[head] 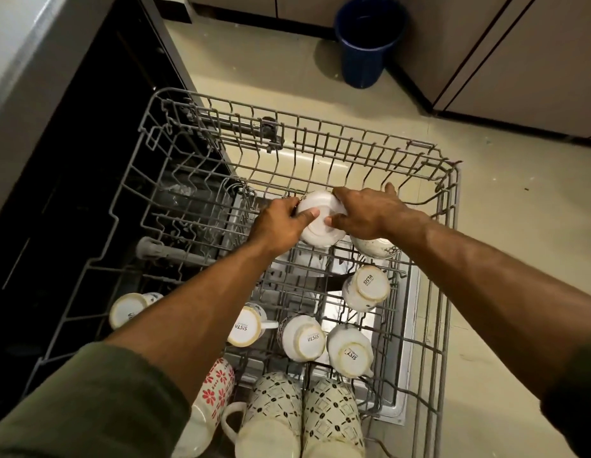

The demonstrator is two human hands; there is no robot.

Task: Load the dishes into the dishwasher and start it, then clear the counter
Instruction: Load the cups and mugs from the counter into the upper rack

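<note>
Grey wire forms the pulled-out rack (449,206) above a pale tiled floor (261,61), a blue bucket (366,41) beyond. The left hand (280,223) and right hand (366,211) grip an upturned white bowl (320,223) mid-rack; glossy cups (304,338) sit inverted nearer.

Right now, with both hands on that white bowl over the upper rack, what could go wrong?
1. The left hand and right hand hold the upturned white bowl close beside a second bowl; setting it down carelessly could knock them together.
2. The mugs stand crowded near the forearms; pulling back could tip one.
3. The rack is pulled far out over the floor, so a dropped piece might fall past it.
</note>
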